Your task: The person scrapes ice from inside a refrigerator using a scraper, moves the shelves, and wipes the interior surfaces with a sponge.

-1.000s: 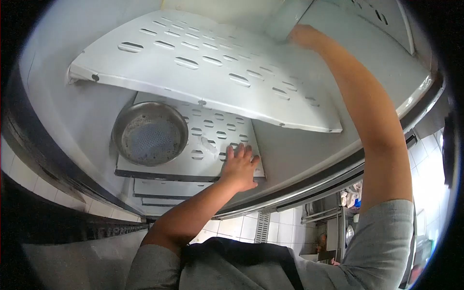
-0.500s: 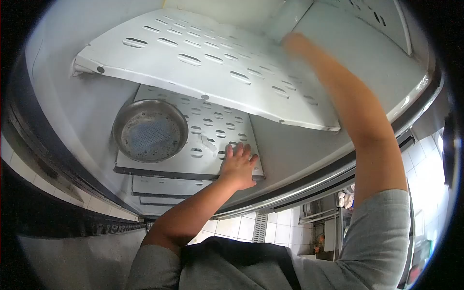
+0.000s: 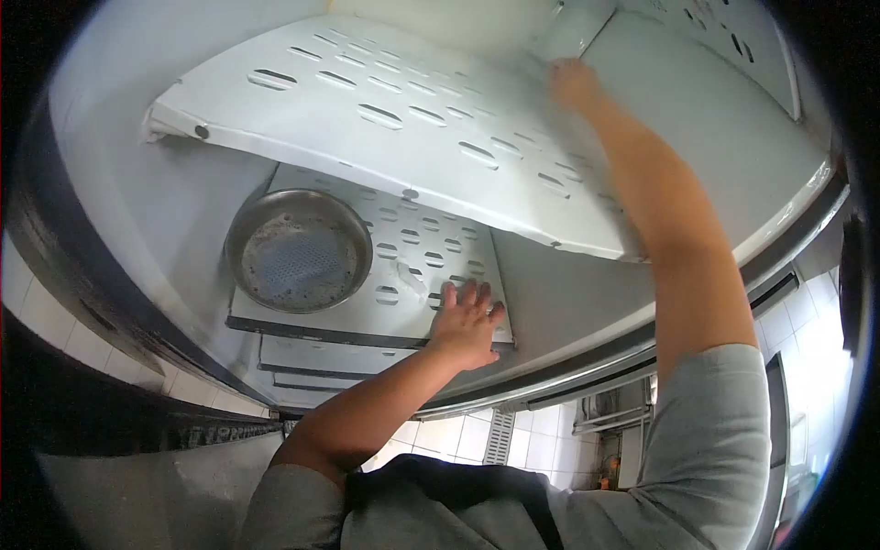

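Note:
My left hand (image 3: 466,327) lies palm down with fingers spread on the right front part of the lower slotted shelf (image 3: 367,332). Just left of its fingertips is a small whitish piece (image 3: 412,279) that I cannot identify. A round metal bowl (image 3: 300,250) with sudsy liquid stands on the left of that shelf. Deep inside, my right hand (image 3: 576,84) reaches over the upper slotted shelf (image 3: 312,110) to the back right corner by the side wall (image 3: 697,119). Its fingers look curled together; anything in them is hidden.
The white cabinet interior has more shelves (image 3: 321,360) stacked below. A dark-edged door frame (image 3: 587,362) curves across its front right. Behind it are a tiled floor (image 3: 541,449) with a drain grate (image 3: 498,437) and a metal rack (image 3: 612,420).
My right hand has shifted slightly at the back corner and is less blurred. The view has moved a little, so the shelves and bowl appear farther right. My left hand stays on the shelf.

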Available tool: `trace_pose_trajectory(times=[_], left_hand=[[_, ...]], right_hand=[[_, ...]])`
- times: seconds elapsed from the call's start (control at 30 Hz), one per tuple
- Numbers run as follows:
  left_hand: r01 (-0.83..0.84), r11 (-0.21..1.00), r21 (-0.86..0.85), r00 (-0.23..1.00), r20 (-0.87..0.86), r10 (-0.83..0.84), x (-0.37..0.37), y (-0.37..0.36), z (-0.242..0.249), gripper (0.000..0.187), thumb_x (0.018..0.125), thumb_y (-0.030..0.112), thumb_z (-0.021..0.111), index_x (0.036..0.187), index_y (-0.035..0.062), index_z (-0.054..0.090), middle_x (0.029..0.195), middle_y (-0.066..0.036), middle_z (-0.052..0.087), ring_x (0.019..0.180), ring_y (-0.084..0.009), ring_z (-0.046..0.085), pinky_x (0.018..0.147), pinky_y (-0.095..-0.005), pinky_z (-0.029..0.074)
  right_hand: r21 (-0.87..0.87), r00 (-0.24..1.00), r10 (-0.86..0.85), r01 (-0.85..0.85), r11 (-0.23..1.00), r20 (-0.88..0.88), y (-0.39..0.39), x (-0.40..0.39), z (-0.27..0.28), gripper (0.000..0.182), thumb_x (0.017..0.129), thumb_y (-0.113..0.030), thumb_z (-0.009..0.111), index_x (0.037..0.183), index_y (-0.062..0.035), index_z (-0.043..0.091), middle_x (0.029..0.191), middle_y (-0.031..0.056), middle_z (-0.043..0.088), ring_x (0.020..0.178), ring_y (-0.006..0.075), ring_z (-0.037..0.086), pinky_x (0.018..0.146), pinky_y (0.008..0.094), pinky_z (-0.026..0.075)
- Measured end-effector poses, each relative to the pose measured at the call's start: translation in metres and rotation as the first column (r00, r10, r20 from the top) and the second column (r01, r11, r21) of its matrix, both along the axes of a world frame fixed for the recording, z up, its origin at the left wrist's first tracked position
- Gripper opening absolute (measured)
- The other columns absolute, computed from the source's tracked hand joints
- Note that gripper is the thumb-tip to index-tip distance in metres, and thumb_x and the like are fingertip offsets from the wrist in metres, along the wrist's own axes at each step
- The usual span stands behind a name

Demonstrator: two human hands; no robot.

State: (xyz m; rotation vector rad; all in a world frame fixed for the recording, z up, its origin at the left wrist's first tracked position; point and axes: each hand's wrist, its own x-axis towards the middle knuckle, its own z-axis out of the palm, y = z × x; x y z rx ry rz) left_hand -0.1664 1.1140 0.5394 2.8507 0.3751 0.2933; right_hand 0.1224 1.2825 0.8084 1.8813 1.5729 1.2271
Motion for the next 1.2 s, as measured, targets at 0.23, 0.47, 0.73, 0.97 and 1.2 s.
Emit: trace_pose_trajectory(times=[0.23, 0.47, 0.73, 0.97, 1.2], left_hand=[[-0.016, 1.000, 0.020, 0.999, 0.033, 0.015, 0.002, -0.002, -0.004, 0.075, 0.069, 0.048, 0.065, 0.130, 0.0123, 0.039, 0.138, -0.016, 0.029, 0.129, -0.0332, 0.023, 0.099, -0.0563, 0.016], [-0.016, 1.000, 0.018, 1.000, 0.017, 0.016, 0.002, -0.003, -0.006, 0.075, 0.070, 0.048, 0.065, 0.130, 0.0120, 0.039, 0.139, -0.016, 0.027, 0.130, -0.0335, 0.021, 0.098, -0.0572, 0.018], [0.006, 0.999, 0.048, 1.000, 0.000, -0.006, 0.000, -0.002, -0.003, 0.070, 0.072, 0.049, 0.063, 0.129, 0.0135, 0.040, 0.137, -0.016, 0.030, 0.128, -0.0352, 0.024, 0.096, -0.0599, 0.019], [-0.008, 0.999, 0.031, 1.000, -0.006, 0.009, 0.002, -0.002, -0.002, 0.074, 0.071, 0.050, 0.062, 0.130, 0.0129, 0.039, 0.139, -0.016, 0.028, 0.130, -0.0344, 0.021, 0.097, -0.0587, 0.018], [-0.007, 1.000, 0.028, 1.000, -0.018, 0.007, 0.000, -0.003, -0.002, 0.073, 0.071, 0.050, 0.062, 0.130, 0.0128, 0.039, 0.140, -0.016, 0.025, 0.130, -0.0340, 0.021, 0.097, -0.0579, 0.018]], right_hand=[[-0.209, 0.975, -0.219, 0.220, 0.953, 0.026, -0.023, -0.035, 0.008, 0.024, 0.071, -0.010, 0.059, 0.094, -0.0058, 0.065, 0.094, 0.0157, 0.064, 0.090, 0.0326, 0.061, 0.072, 0.0417, 0.051], [-0.113, 0.943, -0.294, 0.278, 0.954, -0.158, -0.067, -0.084, -0.006, 0.025, 0.078, -0.012, 0.051, 0.098, -0.0054, 0.064, 0.099, 0.0155, 0.063, 0.093, 0.0322, 0.060, 0.079, 0.0408, 0.049], [-0.054, 0.993, -0.081, 0.077, 0.996, -0.082, 0.017, 0.007, -0.006, 0.025, 0.076, -0.015, 0.051, 0.092, -0.0053, 0.066, 0.093, 0.0138, 0.065, 0.090, 0.0320, 0.061, 0.076, 0.0409, 0.050], [-0.429, 0.931, -0.311, 0.364, 0.827, 0.191, -0.016, -0.039, 0.031, 0.025, 0.075, -0.014, 0.052, 0.091, -0.0032, 0.066, 0.091, 0.0164, 0.064, 0.090, 0.0317, 0.061, 0.075, 0.0408, 0.050], [-0.115, 0.952, -0.234, 0.215, 0.970, -0.199, -0.039, -0.053, 0.002, 0.022, 0.075, -0.012, 0.053, 0.092, -0.0030, 0.066, 0.101, 0.0145, 0.062, 0.088, 0.0313, 0.062, 0.075, 0.0414, 0.050]])
